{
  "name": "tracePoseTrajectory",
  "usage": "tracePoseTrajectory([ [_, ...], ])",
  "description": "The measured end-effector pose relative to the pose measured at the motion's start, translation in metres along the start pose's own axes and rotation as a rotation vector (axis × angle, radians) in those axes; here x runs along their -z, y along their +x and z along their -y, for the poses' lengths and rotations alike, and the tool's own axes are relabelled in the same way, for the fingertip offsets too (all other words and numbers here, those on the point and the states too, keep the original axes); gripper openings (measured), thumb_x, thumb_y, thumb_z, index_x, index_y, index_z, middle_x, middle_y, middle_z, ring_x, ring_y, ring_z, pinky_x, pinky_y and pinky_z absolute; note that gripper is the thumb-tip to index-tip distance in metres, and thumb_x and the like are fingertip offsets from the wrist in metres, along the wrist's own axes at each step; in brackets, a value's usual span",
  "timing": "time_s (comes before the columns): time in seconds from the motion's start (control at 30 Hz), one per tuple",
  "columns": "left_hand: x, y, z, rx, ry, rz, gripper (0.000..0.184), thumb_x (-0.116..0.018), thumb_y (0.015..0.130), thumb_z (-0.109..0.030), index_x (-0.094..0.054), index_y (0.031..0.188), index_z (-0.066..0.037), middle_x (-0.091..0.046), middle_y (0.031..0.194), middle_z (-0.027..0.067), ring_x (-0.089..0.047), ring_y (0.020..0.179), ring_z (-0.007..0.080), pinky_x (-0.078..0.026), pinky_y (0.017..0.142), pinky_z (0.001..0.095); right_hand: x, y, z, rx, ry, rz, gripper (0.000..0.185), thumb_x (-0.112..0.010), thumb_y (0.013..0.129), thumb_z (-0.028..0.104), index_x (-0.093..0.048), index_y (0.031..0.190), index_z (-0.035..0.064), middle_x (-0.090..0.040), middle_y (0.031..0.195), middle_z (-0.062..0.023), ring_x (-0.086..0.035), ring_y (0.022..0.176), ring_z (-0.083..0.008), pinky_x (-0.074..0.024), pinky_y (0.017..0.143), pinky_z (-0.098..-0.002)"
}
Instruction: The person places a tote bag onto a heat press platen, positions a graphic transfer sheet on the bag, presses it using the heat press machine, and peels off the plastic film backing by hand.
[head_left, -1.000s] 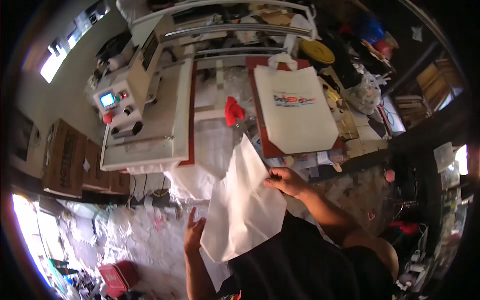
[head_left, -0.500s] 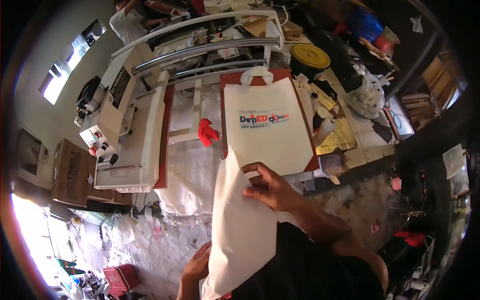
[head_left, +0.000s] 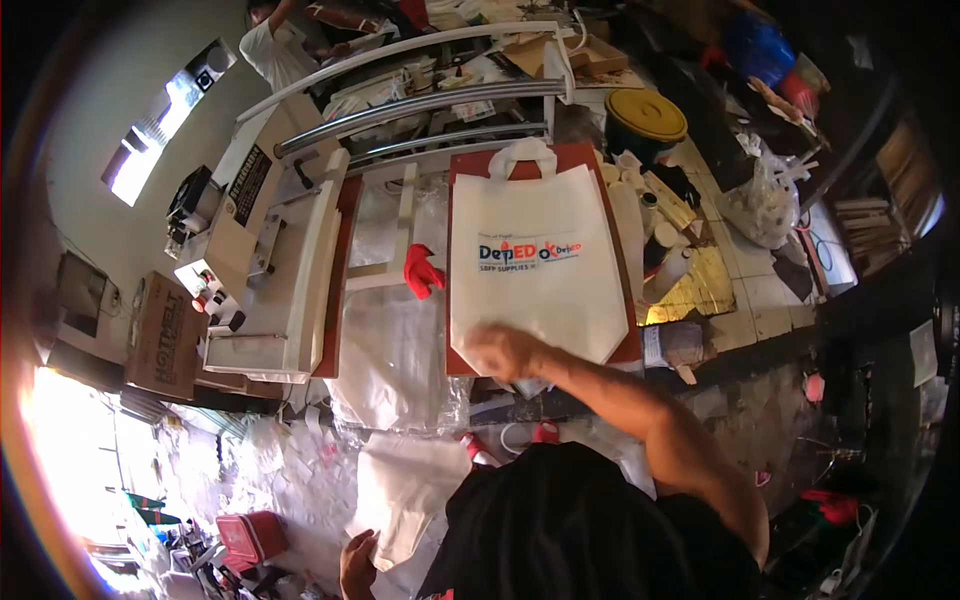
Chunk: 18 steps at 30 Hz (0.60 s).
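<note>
A white bag (head_left: 535, 290) printed with "DepED" lies flat on a red-brown board (head_left: 625, 350), its handle loop at the top. Over the bag's lower left corner is my right hand (head_left: 505, 350), blurred by motion, so its fingers are hard to read. Low on the left, my left hand (head_left: 358, 565) grips the edge of a second, unprinted white bag (head_left: 405, 495), which hangs beside my body. A red cloth (head_left: 424, 272) rests on the frame left of the board.
At the left stands a white press machine (head_left: 270, 330) with metal rails (head_left: 420, 104). Behind it a person (head_left: 275, 50) is partly visible. A yellow-lidded bucket (head_left: 646, 115), bottles and a clear plastic bag (head_left: 765, 205) are at right. Plastic scraps cover the floor.
My right hand has let go of the loose white bag and moved up onto the printed one. The loose bag has swung down and left with my left hand.
</note>
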<state>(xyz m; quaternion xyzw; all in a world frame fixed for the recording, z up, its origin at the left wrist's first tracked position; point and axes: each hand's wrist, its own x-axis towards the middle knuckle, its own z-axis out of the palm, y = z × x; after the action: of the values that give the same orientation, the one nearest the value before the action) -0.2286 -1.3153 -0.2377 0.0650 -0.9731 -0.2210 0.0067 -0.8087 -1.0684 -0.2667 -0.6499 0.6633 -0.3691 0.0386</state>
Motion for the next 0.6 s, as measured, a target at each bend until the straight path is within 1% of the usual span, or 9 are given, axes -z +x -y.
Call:
tracePoseTrajectory([
  [0.1, 0.04, 0.01, -0.06, 0.414, -0.032, 0.025, 0.037, -0.075, 0.072, -0.013, -0.069, 0.107, -0.002, -0.068, 0.108, 0.0228, -0.066, 0.098, 0.0395, -0.053, 0.089, 0.0402, 0.013, 0.023, 0.034, -0.13, 0.177, 0.01, 0.031, -0.065, 0.08, 0.017, -0.062, 0.108, 0.0028, -0.063, 0.107, -0.017, -0.058, 0.106, -0.0361, -0.0456, 0.096, -0.0454],
  [0.13, 0.038, -0.007, -0.047, 0.357, 0.065, -0.037, 0.034, -0.074, 0.077, -0.014, -0.067, 0.106, 0.001, -0.07, 0.101, 0.0181, -0.068, 0.092, 0.0318, -0.054, 0.085, 0.0373, 0.015, 0.021, 0.015, -0.168, -0.069, -0.205, 0.034, -0.065, 0.082, 0.019, -0.061, 0.111, 0.0012, -0.061, 0.112, -0.0186, -0.056, 0.109, -0.0379, -0.0439, 0.098, -0.0468],
  [0.17, 0.041, -0.022, -0.052, 0.806, -0.495, -0.152, 0.033, -0.064, 0.083, 0.001, -0.065, 0.116, -0.003, -0.063, 0.12, 0.0149, -0.063, 0.106, 0.0309, -0.053, 0.086, 0.0372, 0.019, 0.015, -0.009, -0.199, -0.315, -0.418, 0.038, -0.065, 0.084, 0.022, -0.059, 0.114, -0.0005, -0.059, 0.116, -0.0202, -0.054, 0.113, -0.0396, -0.0422, 0.099, -0.0483],
  [0.27, 0.074, -0.03, -0.064, 1.182, -0.753, -0.288, 0.043, -0.055, 0.079, 0.006, -0.064, 0.12, -0.003, -0.06, 0.128, 0.0173, -0.06, 0.112, 0.0326, -0.051, 0.093, 0.0382, 0.042, -0.001, -0.039, -0.637, -0.712, -0.384, 0.049, -0.065, 0.086, 0.029, -0.055, 0.119, -0.006, -0.053, 0.13, -0.0226, -0.047, 0.123, -0.0419, -0.0344, 0.106, -0.0506],
  [0.3, 0.076, -0.046, -0.06, 0.929, -0.316, -0.153, 0.046, -0.055, 0.078, 0.007, -0.063, 0.123, -0.003, -0.06, 0.127, 0.017, -0.062, 0.108, 0.0311, -0.052, 0.089, 0.0356, 0.044, -0.01, -0.036, -0.678, -0.873, -0.396, 0.052, -0.066, 0.086, 0.031, -0.055, 0.119, -0.0073, -0.053, 0.132, -0.0225, -0.047, 0.125, -0.0415, -0.0319, 0.108, -0.0506],
  [0.37, 0.071, -0.07, -0.05, 0.781, -0.3, -0.262, 0.046, -0.056, 0.079, 0.006, -0.062, 0.124, -0.003, -0.061, 0.126, 0.0177, -0.063, 0.105, 0.0309, -0.052, 0.086, 0.0347, 0.044, -0.018, -0.011, -0.607, -0.824, -0.235, 0.044, -0.064, 0.087, 0.027, -0.059, 0.117, -0.004, -0.056, 0.13, -0.022, -0.05, 0.123, -0.0402, -0.0378, 0.104, -0.0483],
  [0.43, 0.07, -0.068, -0.049, 0.932, -0.323, -0.245, 0.045, -0.056, 0.08, 0.005, -0.062, 0.124, -0.002, -0.061, 0.125, 0.018, -0.063, 0.103, 0.0307, -0.053, 0.085, 0.0354, 0.036, -0.029, 0.013, -0.21, 0.04, 0.135, 0.03, -0.065, 0.084, 0.019, -0.064, 0.107, 0.0004, -0.062, 0.117, -0.0191, -0.057, 0.112, -0.0381, -0.045, 0.097, -0.0459],
  [0.53, 0.069, -0.046, -0.054, 1.328, -0.577, -0.379, 0.044, -0.059, 0.081, 0.001, -0.062, 0.125, -0.002, -0.062, 0.124, 0.0183, -0.064, 0.099, 0.0288, -0.054, 0.082, 0.0361, 0.04, -0.025, 0.014, -0.257, 0.005, 0.05, 0.022, -0.067, 0.078, 0.013, -0.065, 0.097, 0.0027, -0.064, 0.104, -0.0161, -0.06, 0.102, -0.0366, -0.0493, 0.09, -0.0438],
  [0.6, 0.06, -0.043, -0.047, 1.564, -0.82, -0.548, 0.044, -0.062, 0.081, -0.001, -0.061, 0.125, -0.002, -0.062, 0.124, 0.0183, -0.064, 0.097, 0.0272, -0.054, 0.079, 0.0361, 0.051, -0.017, -0.015, -0.244, -0.441, -0.401, 0.034, -0.069, 0.074, 0.015, -0.061, 0.105, 0.0015, -0.06, 0.108, -0.0163, -0.058, 0.099, -0.0358, -0.0471, 0.086, -0.0504],
])
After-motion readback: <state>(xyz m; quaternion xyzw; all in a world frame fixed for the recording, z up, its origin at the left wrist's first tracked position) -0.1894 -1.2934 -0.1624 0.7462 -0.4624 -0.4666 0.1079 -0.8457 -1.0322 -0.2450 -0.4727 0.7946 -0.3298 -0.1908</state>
